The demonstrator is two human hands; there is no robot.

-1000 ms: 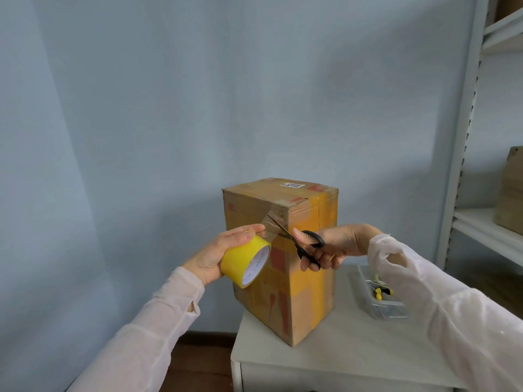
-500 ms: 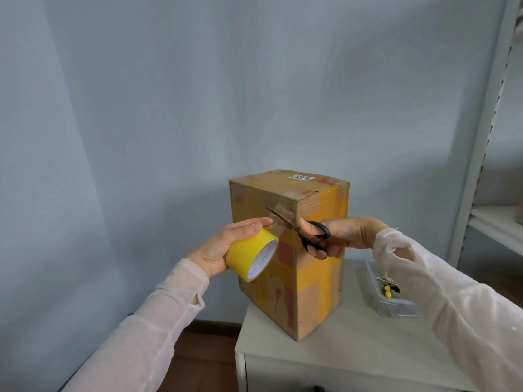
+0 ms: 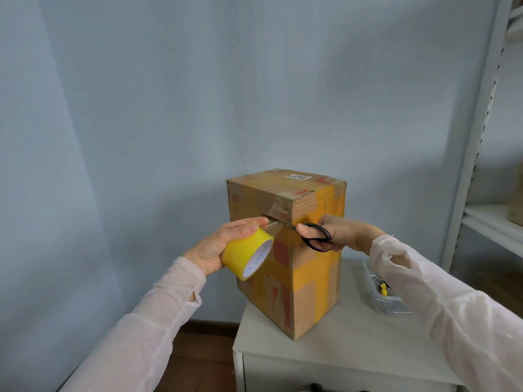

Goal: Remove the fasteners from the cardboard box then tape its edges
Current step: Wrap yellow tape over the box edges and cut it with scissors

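A tall cardboard box with yellow and red tape patches stands upright on a white cabinet. My left hand grips a yellow tape roll held against the box's left face, a clear strip stretched from the roll to the box. My right hand holds black-handled scissors, the blades closed across that strip near the box's front corner.
A clear plastic tray holding a yellow-handled tool and small metal pieces sits on the cabinet right of the box, partly behind my right sleeve. A white metal shelving rack stands at the right. A blue wall is behind.
The scissor blades have gone from apart and angled to closed and nearly level across the tape strip. The camera view has shifted, so the box sits further right in frame.
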